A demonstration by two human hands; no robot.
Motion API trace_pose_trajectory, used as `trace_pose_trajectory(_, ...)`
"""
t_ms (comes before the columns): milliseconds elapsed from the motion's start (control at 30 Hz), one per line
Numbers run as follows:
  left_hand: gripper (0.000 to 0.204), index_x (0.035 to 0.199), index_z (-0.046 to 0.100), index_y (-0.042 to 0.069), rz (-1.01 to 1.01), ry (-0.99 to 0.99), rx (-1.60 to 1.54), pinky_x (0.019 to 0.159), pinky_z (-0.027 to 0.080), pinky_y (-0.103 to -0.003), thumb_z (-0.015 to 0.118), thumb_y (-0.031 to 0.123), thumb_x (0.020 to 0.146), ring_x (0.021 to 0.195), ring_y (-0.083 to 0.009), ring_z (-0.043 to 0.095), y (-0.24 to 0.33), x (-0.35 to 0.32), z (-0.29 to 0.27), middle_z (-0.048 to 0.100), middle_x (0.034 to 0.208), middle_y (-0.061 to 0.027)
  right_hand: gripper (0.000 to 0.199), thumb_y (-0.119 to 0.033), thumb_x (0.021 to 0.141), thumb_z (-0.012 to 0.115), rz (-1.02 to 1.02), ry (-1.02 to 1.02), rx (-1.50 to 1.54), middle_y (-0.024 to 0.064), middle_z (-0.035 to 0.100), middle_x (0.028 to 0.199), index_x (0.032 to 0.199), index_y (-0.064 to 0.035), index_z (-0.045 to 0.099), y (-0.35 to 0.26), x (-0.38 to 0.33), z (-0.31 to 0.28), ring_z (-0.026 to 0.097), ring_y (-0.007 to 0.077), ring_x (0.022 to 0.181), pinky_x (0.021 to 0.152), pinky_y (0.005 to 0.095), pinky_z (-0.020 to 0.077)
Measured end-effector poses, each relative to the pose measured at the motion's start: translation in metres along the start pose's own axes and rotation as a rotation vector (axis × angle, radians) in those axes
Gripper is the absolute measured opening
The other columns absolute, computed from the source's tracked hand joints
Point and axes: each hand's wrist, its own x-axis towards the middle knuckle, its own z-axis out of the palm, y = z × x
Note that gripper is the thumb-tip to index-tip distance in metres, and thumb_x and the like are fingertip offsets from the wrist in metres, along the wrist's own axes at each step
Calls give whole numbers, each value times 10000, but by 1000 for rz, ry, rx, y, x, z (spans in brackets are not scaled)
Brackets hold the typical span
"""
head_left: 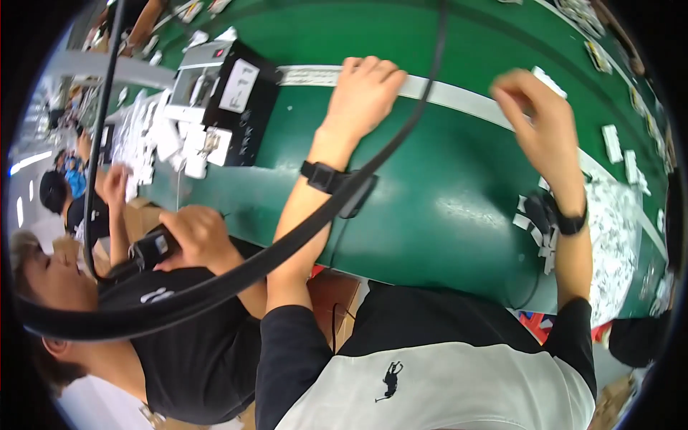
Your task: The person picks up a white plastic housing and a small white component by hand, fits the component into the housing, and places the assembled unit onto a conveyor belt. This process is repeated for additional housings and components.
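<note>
My left hand [369, 93] rests palm down across the pale metal rail [459, 95], its fingers bent over the far side with the tips hidden. Nothing shows in it. My right hand [541, 118] hovers near the same rail further right. Slightly blurred, its fingers curve loosely with a gap before the thumb, and no object is visible between them. A black device [358, 197] with a cable lies partly behind my left wrist. Close to my right wrist are a dark object [537, 209] and several small white pieces [522, 221], partly hidden by the forearm.
A black-and-white machine [240, 100] stands at the left of the green table [423, 208]. Beyond the rail runs a green belt [344, 32] with white parts [611, 143]. A clear plastic bag [609, 244] lies right. A co-worker [193, 344] sits left; a black cable [315, 222] crosses the view.
</note>
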Motion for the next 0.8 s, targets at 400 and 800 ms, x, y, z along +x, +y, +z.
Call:
trace_pose_trajectory(400,183,1071,729,103,-46,90,20,909,474,-425,673,86,898,990,-258,661,-10,3,2,710,996,-39,205,-260,993,634,159,229,-119,84,745,952,1121,-100,644,36,84,153,724,316,877,717,432,576)
trace_pose_trajectory(800,112,992,718,81,-18,103,-350,783,516,-403,719,62,882,888,-283,674,31,7,9,704,937,-53,163,-245,995,611,-40,173,-283,63,685,947,1079,-111,648,69,82,162,703,319,833,693,441,580)
